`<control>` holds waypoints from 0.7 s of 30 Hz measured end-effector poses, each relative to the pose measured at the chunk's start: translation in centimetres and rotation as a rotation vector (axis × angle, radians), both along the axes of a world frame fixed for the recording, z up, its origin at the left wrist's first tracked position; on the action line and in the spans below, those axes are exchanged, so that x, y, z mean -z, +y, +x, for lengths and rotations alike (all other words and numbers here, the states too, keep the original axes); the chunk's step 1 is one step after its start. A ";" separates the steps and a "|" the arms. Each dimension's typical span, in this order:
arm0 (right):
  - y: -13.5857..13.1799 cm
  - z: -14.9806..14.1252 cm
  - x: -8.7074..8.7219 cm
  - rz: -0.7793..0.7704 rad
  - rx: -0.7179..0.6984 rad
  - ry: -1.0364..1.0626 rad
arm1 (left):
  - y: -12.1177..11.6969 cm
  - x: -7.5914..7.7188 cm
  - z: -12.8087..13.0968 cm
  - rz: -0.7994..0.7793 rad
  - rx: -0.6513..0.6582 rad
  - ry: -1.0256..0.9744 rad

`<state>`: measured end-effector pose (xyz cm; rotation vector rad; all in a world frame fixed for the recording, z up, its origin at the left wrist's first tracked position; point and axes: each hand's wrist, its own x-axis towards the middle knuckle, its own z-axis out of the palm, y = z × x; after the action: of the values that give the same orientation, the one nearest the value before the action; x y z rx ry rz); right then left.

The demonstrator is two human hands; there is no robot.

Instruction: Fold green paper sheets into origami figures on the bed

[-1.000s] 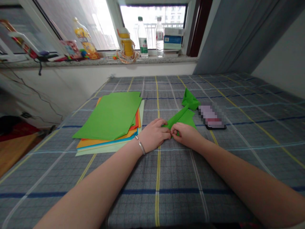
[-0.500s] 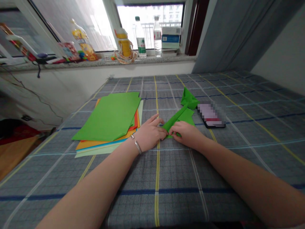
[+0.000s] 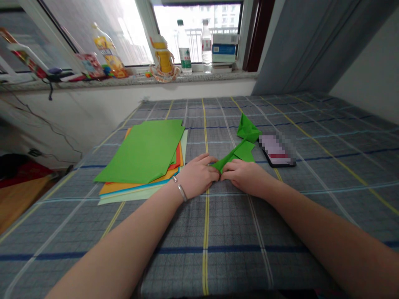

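Note:
A folded piece of green paper (image 3: pixel 244 152) lies on the checked cloth, with a narrow raised strip running toward my hands. My left hand (image 3: pixel 199 174), a silver bangle at its wrist, has its fingers closed on the paper's near left end. Right beside it, my right hand (image 3: pixel 241 176) pinches the near edge, fingers curled and thumb side toward the left hand. The fingertips of both hands almost meet, and they cover that part of the paper. Just beyond the strip sits a folded green paper shape (image 3: pixel 247 128) with a pointed top.
To the left lies a stack of coloured sheets (image 3: pixel 143 153), green on top. A phone (image 3: pixel 277 150) rests on the right. Bottles, a yellow cup (image 3: pixel 162 58) and boxes (image 3: pixel 224 49) line the windowsill (image 3: pixel 124 83) behind the checked cloth (image 3: pixel 174 265).
My right hand has shifted slightly left, its fingers now closer to the left hand's. The raised green strip has bent lower, showing more of the paper behind it.

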<state>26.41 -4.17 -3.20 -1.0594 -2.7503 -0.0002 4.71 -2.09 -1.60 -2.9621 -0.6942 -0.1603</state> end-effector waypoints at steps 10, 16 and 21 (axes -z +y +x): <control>-0.6 1.1 -1.0 0.019 0.050 -0.052 | -0.1 0.0 -0.4 -0.004 -0.052 0.009; -0.8 1.6 -1.4 -0.006 0.097 -0.070 | -0.3 -0.2 -0.4 0.006 -0.069 0.027; -0.6 1.9 -1.9 -0.008 0.150 0.007 | -0.1 0.2 -0.4 0.063 -0.029 0.007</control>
<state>28.34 -4.81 -1.30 -1.2620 -2.6603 -0.0066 4.33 -2.20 -1.79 -2.8905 -0.7167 -0.1662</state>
